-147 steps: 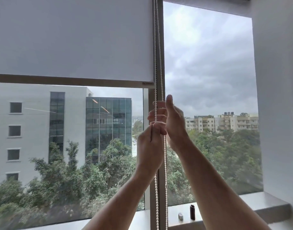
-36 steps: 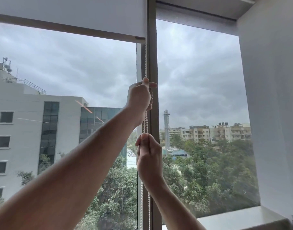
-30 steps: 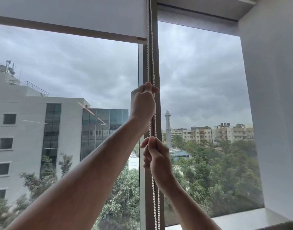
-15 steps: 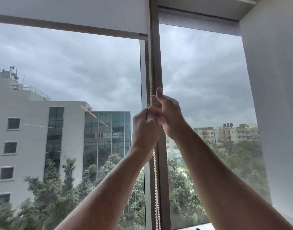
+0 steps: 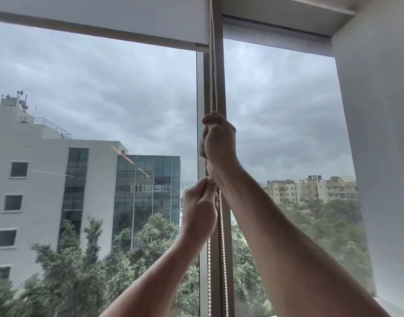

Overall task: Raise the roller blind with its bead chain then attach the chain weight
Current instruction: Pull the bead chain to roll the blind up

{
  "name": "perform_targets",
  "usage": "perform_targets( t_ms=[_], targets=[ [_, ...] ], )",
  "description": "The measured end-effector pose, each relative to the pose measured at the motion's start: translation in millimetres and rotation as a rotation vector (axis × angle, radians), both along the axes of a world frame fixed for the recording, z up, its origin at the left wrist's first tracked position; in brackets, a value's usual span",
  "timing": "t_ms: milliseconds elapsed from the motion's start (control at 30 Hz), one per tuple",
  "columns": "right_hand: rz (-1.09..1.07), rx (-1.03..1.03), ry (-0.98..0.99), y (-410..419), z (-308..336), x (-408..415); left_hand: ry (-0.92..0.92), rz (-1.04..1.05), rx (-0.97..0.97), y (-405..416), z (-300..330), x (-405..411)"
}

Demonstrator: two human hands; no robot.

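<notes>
The grey roller blind (image 5: 118, 17) is rolled high, its bottom bar near the top of the left pane. A white bead chain (image 5: 213, 76) hangs as two strands down the dark window post (image 5: 220, 88). My right hand (image 5: 218, 143) grips the chain high up, fingers curled round it. My left hand (image 5: 200, 207) is just below it and pinches a strand between thumb and fingers. Below my hands both strands run on down out of view. No chain weight is in view.
A white wall (image 5: 384, 133) closes in the window on the right, with a ceiling recess (image 5: 288, 17) above the right pane. Outside the glass stand a grey building (image 5: 40, 179) and treetops.
The blind has gone from half down to near the top. In the last half second my right hand climbed higher on the chain and my left hand dropped below it.
</notes>
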State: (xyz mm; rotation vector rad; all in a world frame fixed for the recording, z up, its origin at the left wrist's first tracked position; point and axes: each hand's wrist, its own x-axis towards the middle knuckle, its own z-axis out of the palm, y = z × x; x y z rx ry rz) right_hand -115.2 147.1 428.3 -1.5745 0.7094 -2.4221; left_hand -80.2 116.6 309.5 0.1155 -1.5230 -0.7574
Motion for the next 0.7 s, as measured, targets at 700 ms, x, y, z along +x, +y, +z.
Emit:
perform_targets(
  t_ms=[700],
  targets=[
    [-0.222,0.013,0.147,-14.3,-110.4,-9.7,-0.008,-0.171,0.272,23.9,129.2,1.7]
  ],
)
